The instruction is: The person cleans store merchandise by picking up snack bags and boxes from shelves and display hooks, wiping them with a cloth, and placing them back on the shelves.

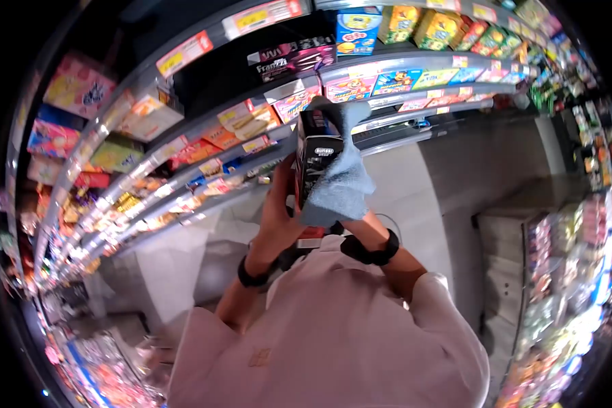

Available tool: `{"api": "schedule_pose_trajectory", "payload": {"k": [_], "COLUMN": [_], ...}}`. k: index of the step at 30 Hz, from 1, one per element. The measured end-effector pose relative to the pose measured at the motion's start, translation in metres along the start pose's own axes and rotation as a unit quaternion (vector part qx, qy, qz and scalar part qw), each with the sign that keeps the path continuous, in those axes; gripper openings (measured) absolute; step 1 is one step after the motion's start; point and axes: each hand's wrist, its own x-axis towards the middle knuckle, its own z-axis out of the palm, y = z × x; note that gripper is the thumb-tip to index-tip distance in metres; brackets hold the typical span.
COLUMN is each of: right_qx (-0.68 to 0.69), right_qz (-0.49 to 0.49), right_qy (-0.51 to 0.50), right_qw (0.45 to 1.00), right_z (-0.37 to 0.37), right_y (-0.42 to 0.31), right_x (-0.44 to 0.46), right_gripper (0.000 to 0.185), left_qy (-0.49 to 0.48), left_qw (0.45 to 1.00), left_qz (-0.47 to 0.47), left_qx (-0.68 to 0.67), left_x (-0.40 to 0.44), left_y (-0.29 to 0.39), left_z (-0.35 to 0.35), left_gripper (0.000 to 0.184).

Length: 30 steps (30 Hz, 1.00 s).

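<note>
The black box (317, 151), held up before the shelf (394, 138), looks light and stiff but dentable — best gripped by its side edges, where the left hand (282, 212) curls round it — while the soft blue cloth (343, 185) hides the right hand's (367, 232) fingers, so I cannot tell their grip.

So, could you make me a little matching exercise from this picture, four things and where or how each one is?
Things:
A. Cloth
B. Dark box
C. "Franzzi" box
D. Black wristbands

Places and states:
1. On a shelf, just left of a blue box in the picture
2. Worn on both wrists
3. Pale blue, draped against the thing being held
4. Held in the left hand

Right pairs: A-3, B-4, C-1, D-2.
</note>
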Motion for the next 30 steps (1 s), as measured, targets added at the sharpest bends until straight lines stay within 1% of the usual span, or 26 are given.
{"api": "schedule_pose_trajectory", "payload": {"k": [1, 2, 3, 4, 5, 7, 8, 10, 11, 12, 13, 14, 15, 16, 17, 18, 19, 20, 22, 23, 25, 26, 28, 29, 30], "right_qx": [-0.002, -0.006, -0.01, -0.012, -0.016, -0.022, -0.024, -0.027, -0.026, -0.023, -0.019, -0.018, -0.025, -0.034, -0.046, -0.058, -0.07, -0.079, -0.1, -0.108, -0.12, -0.122, -0.119, -0.117, -0.11], "right_qz": [0.012, 0.022, 0.029, 0.035, 0.042, 0.048, 0.051, 0.063, 0.072, 0.08, 0.084, 0.09, 0.097, 0.106, 0.114, 0.119, 0.125, 0.132, 0.141, 0.142, 0.142, 0.139, 0.133, 0.128, 0.129], "right_qy": [0.001, 0.0, -0.001, -0.002, -0.002, -0.002, 0.0, 0.006, 0.013, 0.02, 0.028, 0.035, 0.04, 0.046, 0.05, 0.053, 0.055, 0.056, 0.056, 0.055, 0.055, 0.057, 0.064, 0.064, 0.07], "right_qw": [1.0, 1.0, 1.0, 0.999, 0.999, 0.999, 0.998, 0.998, 0.997, 0.996, 0.996, 0.995, 0.994, 0.993, 0.991, 0.99, 0.988, 0.986, 0.983, 0.982, 0.981, 0.981, 0.982, 0.983, 0.983], "right_z": [0.003, 0.006, 0.008, 0.011, 0.014, 0.021, 0.025, 0.031, 0.032, 0.033, 0.033, 0.036, 0.039, 0.042, 0.046, 0.051, 0.055, 0.062, 0.07, 0.074, 0.08, 0.082, 0.085, 0.085, 0.084], "right_y": [-0.001, -0.001, -0.001, -0.001, 0.0, 0.002, 0.002, 0.0, -0.002, -0.005, -0.006, -0.009, -0.011, -0.012, -0.013, -0.014, -0.014, -0.013, -0.012, -0.011, -0.01, -0.011, -0.01, -0.01, -0.011], "right_x": [0.002, 0.004, 0.01, 0.018, 0.027, 0.045, 0.053, 0.061, 0.058, 0.059, 0.061, 0.062, 0.06, 0.054, 0.049, 0.047, 0.043, 0.041, 0.039, 0.039, 0.041, 0.045, 0.058, 0.066, 0.073], "right_gripper": [0.039, 0.039, 0.039, 0.039, 0.038, 0.038, 0.038, 0.038, 0.037, 0.037, 0.037, 0.037, 0.037, 0.037, 0.036, 0.036, 0.036, 0.036, 0.036, 0.035, 0.035, 0.035, 0.035, 0.034, 0.034], "left_qy": [-0.02, -0.027, -0.022, -0.043, -0.024, -0.11, -0.098, -0.101, -0.093, -0.087, -0.074, -0.058, -0.036, -0.029, 0.013, 0.056, 0.079, 0.068, 0.025, 0.027, -0.057, -0.055, -0.108, -0.128, -0.128], "left_qw": [0.993, 0.969, 0.933, 0.857, 0.851, 0.808, 0.806, 0.801, 0.831, 0.829, 0.891, 0.939, 0.973, 0.972, 0.992, 0.994, 0.994, 0.995, 0.988, 0.987, 0.978, 0.977, 0.943, 0.946, 0.945], "left_qz": [-0.055, -0.114, -0.173, -0.244, -0.239, -0.282, -0.274, -0.293, -0.257, -0.251, -0.182, -0.112, -0.124, -0.12, -0.099, -0.074, -0.059, -0.071, -0.083, -0.084, -0.108, -0.111, -0.155, -0.137, -0.132], "left_qx": [-0.106, -0.216, -0.314, -0.451, -0.468, -0.505, -0.515, -0.511, -0.484, -0.492, -0.409, -0.32, -0.194, -0.2, -0.079, 0.048, -0.041, -0.031, -0.127, -0.138, -0.171, -0.175, -0.274, -0.264, -0.271], "left_x": [-0.01, -0.019, -0.027, -0.037, -0.043, -0.049, -0.045, -0.034, -0.026, -0.019, -0.011, -0.004, 0.0, 0.002, 0.005, 0.01, 0.013, 0.017, 0.025, 0.028, 0.029, 0.027, 0.03, 0.034, 0.039], "left_y": [0.001, 0.002, 0.007, 0.018, 0.009, -0.01, -0.013, -0.015, -0.009, -0.009, -0.009, -0.009, -0.007, -0.004, -0.001, 0.001, -0.014, -0.018, -0.025, -0.028, -0.032, -0.034, -0.036, -0.035, -0.034], "left_z": [-0.007, -0.014, -0.02, -0.028, -0.036, -0.049, -0.052, -0.059, -0.064, -0.067, -0.071, -0.076, -0.085, -0.09, -0.097, -0.107, -0.108, -0.116, -0.128, -0.132, -0.141, -0.141, -0.14, -0.142, -0.141], "left_gripper": [0.076, 0.072, 0.069, 0.066, 0.066, 0.059, 0.059, 0.054, 0.05, 0.05, 0.049, 0.048, 0.047, 0.047, 0.047, 0.046, 0.045, 0.044, 0.041, 0.041, 0.042, 0.042, 0.047, 0.054, 0.054]}}
